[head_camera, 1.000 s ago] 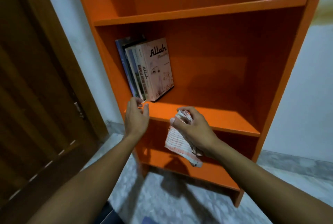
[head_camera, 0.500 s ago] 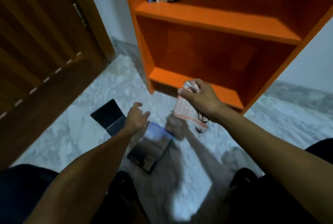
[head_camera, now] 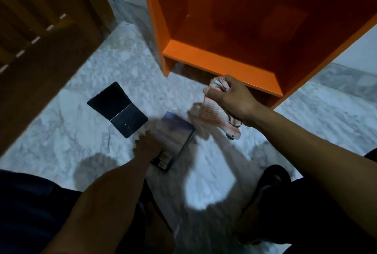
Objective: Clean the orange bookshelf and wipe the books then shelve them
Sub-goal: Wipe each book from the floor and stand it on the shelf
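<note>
Head | left hand [head_camera: 148, 144] on book [head_camera: 176, 135] | right hand [head_camera: 232, 96] grips cloth [head_camera: 214, 114]

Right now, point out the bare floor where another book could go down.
Bare marble floor lies left of the open dark book, toward the wooden door. Another patch lies between that book and the orange bookshelf. It is crowded around the blue book, where the left hand reaches.
</note>
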`<action>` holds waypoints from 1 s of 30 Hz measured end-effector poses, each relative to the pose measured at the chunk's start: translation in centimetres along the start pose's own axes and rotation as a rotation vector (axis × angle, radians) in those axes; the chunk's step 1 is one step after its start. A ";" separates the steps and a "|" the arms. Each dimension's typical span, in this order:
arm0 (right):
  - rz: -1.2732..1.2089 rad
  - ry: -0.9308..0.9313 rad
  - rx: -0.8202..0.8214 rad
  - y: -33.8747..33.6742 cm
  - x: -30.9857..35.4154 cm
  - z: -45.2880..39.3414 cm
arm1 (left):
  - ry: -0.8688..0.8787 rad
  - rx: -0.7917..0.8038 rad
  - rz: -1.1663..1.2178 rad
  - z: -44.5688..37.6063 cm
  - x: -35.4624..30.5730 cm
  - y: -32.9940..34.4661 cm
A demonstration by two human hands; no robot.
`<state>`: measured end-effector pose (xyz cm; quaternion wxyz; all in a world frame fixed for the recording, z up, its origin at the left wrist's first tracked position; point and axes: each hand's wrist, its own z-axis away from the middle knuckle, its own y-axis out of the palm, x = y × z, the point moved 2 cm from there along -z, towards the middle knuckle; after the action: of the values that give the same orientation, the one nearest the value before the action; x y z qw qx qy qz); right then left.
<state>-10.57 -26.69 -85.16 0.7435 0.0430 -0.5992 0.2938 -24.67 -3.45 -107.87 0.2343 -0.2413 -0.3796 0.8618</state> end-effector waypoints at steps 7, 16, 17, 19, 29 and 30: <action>0.002 0.000 -0.006 0.2 -0.5 -0.3 | -0.083 -0.066 -0.067 0.2 0.1 0.7; -0.015 0.015 -0.009 0.1 -0.2 -0.1 | -0.096 -0.060 -0.068 0.1 -0.4 0.7; -0.013 0.012 -0.008 0.0 -0.3 -0.1 | -0.113 -0.053 -0.041 -0.1 -0.4 0.7; -0.010 0.014 -0.005 -0.1 -0.4 -0.1 | -0.122 -0.023 -0.010 -0.5 -0.4 0.4; -0.126 0.132 0.042 -1.5 -0.5 0.1 | 0.145 0.015 0.173 0.7 -4.3 -2.9; -0.113 0.136 0.045 -1.6 -0.6 0.1 | 0.179 0.017 0.200 0.8 -5.0 -3.8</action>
<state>-9.91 -28.28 -85.21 0.7966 0.0735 -0.5374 0.2669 -20.42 -4.52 -103.24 0.1819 -0.3519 -0.3240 0.8591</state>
